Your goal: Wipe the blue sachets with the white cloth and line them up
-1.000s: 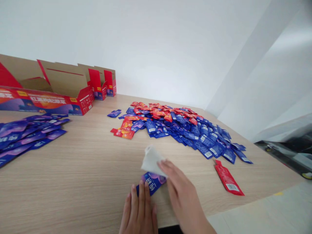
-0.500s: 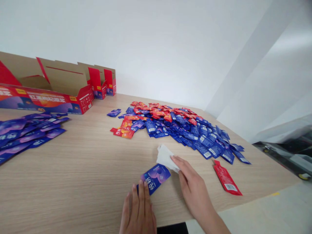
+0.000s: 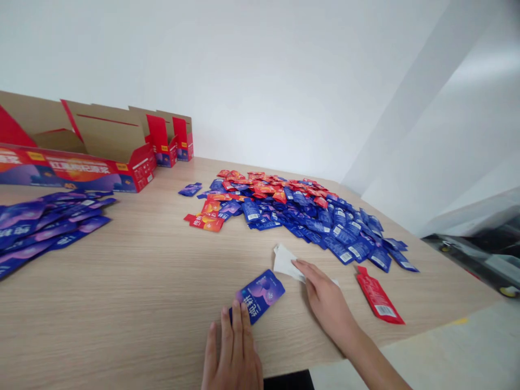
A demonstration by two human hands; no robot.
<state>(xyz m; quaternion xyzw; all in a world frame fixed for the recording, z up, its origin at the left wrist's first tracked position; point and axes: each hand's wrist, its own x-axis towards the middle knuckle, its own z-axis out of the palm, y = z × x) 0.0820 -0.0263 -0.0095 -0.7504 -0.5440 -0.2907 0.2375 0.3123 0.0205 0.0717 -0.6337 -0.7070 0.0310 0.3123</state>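
Observation:
My left hand (image 3: pixel 234 349) lies at the near edge of the table, its fingertips pressing on the lower end of a blue-purple sachet (image 3: pixel 260 296). My right hand (image 3: pixel 327 297) rests a little to the right, its fingertips on a crumpled white wipe (image 3: pixel 285 263) flat against the wood. Beyond that hand lies a single red sachet (image 3: pixel 377 297). Behind them spreads a large heap of blue and red sachets (image 3: pixel 309 219), with the blue ones closest to my hands.
A stack of purple sachets (image 3: pixel 44 227) lies at the left of the wooden table (image 3: pixel 122 287). Open red cardboard cartons (image 3: pixel 77 149) stand along the back edge. A dark object (image 3: pixel 475 254) sits beyond the table's right edge.
My right hand and the wipe have moved up and right, off the blue-purple sachet, which now shows whole. My left hand stays on the sachet.

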